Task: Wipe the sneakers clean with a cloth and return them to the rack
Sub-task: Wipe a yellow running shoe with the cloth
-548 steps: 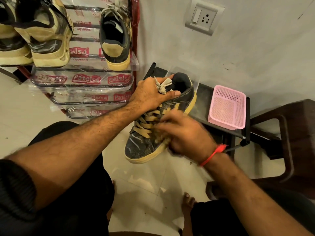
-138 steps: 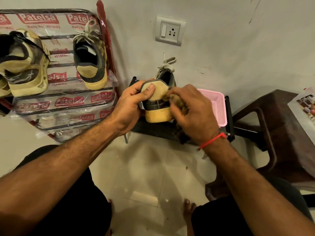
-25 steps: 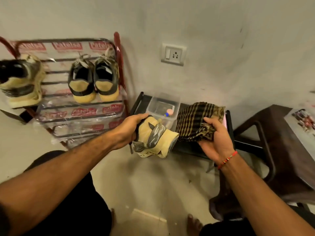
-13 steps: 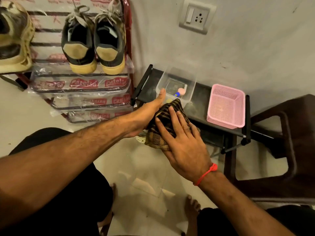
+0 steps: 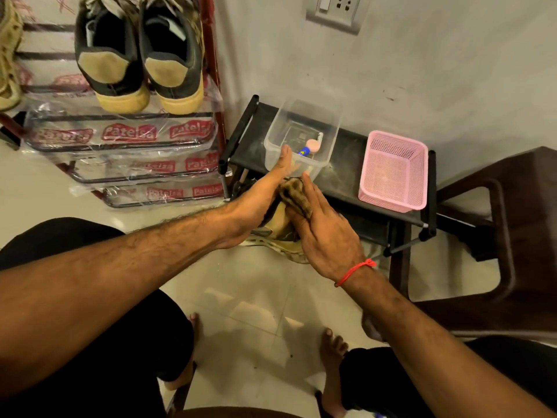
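Observation:
A tan and grey sneaker (image 5: 281,236) is held low in front of me, mostly hidden between my hands. My left hand (image 5: 262,200) grips its left side, fingers pointing toward the wall. My right hand (image 5: 322,233) presses a dark checked cloth (image 5: 294,196) against the sneaker's upper. A pair of black sneakers with yellow soles (image 5: 138,58) stands heel-out on the upper shelf of the red metal shoe rack (image 5: 211,70). Another tan sneaker (image 5: 9,55) shows at the rack's left edge.
A low black stand (image 5: 346,182) against the wall carries a clear plastic box (image 5: 301,137) with small items and a pink mesh basket (image 5: 391,170). A dark brown plastic stool (image 5: 497,236) sits at right. My knees and bare feet rest on the pale tiled floor (image 5: 256,312).
My right hand has slid down the sneaker, and the cloth is now bunched small under its fingers. The camera has tilted slightly lower.

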Tool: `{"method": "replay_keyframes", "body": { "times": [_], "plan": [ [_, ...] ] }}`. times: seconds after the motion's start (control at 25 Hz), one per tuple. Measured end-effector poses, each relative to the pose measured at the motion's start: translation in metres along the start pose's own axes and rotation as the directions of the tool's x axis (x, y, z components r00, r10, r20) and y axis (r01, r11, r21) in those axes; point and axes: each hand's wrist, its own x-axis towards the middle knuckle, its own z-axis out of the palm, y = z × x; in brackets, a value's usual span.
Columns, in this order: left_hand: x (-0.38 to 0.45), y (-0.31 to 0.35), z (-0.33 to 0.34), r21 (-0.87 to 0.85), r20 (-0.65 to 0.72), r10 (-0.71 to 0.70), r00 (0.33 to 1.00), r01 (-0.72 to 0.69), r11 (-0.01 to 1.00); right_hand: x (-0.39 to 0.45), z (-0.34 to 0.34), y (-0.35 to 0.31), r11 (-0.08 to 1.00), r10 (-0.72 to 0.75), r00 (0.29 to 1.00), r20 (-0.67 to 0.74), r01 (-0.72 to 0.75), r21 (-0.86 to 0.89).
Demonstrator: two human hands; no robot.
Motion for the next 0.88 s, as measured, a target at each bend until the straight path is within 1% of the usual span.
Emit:
{"method": "replay_keyframes", "body": {
  "times": [0.08,0.16,0.24,0.32,0.36,0.4,0.44,0.48,0.52,0.56,0.6,0.64,0.68,0.72,0.76,0.8,0.84,0.88],
  "plan": [
    [-0.001,0.001,-0.011,0.028,0.001,-0.012,1.000,0.012,1.000,-0.009,0.006,-0.009,0.975,-0.086,0.996,0.001,0.085,-0.204],
    [0.002,0.006,-0.018,-0.016,-0.006,-0.008,1.000,0.008,1.000,-0.021,0.015,-0.019,0.894,-0.193,0.981,0.002,0.176,-0.412],
    [0.005,0.009,-0.021,-0.057,0.023,-0.006,1.000,0.007,0.998,-0.024,0.019,-0.023,0.849,-0.253,0.966,-0.053,0.196,-0.490],
    [0.004,0.005,-0.018,-0.077,0.031,-0.006,0.999,0.008,0.997,-0.014,0.013,-0.018,0.855,-0.222,0.967,-0.124,0.132,-0.502],
    [0.002,0.002,-0.014,-0.069,0.024,-0.001,1.000,0.003,0.998,-0.008,0.006,-0.014,0.877,-0.169,0.973,-0.156,0.077,-0.473],
    [0.002,-0.003,-0.011,-0.037,0.030,0.010,0.999,-0.009,0.999,-0.001,-0.004,-0.009,0.924,-0.068,0.983,-0.172,-0.003,-0.382],
    [0.002,-0.008,-0.008,0.015,0.042,0.021,0.999,-0.022,1.000,0.007,-0.015,-0.004,0.960,0.077,0.987,-0.139,-0.111,-0.259],
    [0.001,-0.010,-0.003,0.050,0.060,0.028,0.998,-0.031,0.998,0.013,-0.022,0.000,0.970,0.226,0.973,-0.051,-0.230,-0.083],
    [0.000,-0.010,0.001,0.056,0.076,0.025,0.997,-0.029,0.998,0.016,-0.026,0.000,0.953,0.299,0.954,0.025,-0.300,0.045],
    [0.000,-0.010,0.001,0.015,0.080,0.024,0.996,-0.025,1.000,0.014,-0.026,-0.003,0.958,0.279,0.960,0.020,-0.279,0.057],
    [0.000,-0.007,0.000,-0.056,0.068,0.032,0.997,-0.028,0.998,0.010,-0.021,-0.007,0.984,0.173,0.983,-0.055,-0.175,-0.029],
    [0.003,-0.005,-0.004,-0.123,0.037,0.047,0.998,-0.042,0.992,0.005,-0.013,-0.014,0.984,0.032,0.994,-0.100,-0.049,-0.169],
    [0.006,-0.003,-0.009,-0.174,-0.002,0.063,0.998,-0.062,0.983,0.000,-0.005,-0.021,0.957,-0.098,0.990,-0.102,0.066,-0.281],
    [0.007,0.000,-0.014,-0.215,-0.028,0.074,0.997,-0.079,0.973,-0.002,0.000,-0.026,0.932,-0.192,0.977,-0.090,0.153,-0.328],
    [0.009,0.002,-0.018,-0.258,-0.037,0.074,0.997,-0.081,0.963,-0.002,0.002,-0.028,0.927,-0.251,0.965,-0.075,0.218,-0.305],
    [0.010,0.003,-0.021,-0.279,-0.049,0.070,0.996,-0.081,0.957,0.000,0.000,-0.029,0.943,-0.278,0.957,-0.077,0.257,-0.209],
    [0.012,0.003,-0.024,-0.280,-0.061,0.065,0.996,-0.080,0.957,0.003,-0.008,-0.030,0.964,-0.264,0.960,-0.096,0.264,-0.018],
    [0.012,0.002,-0.026,-0.266,-0.057,0.051,0.997,-0.064,0.962,0.005,-0.016,-0.030,0.937,-0.214,0.968,-0.132,0.241,0.253]
  ]
}}
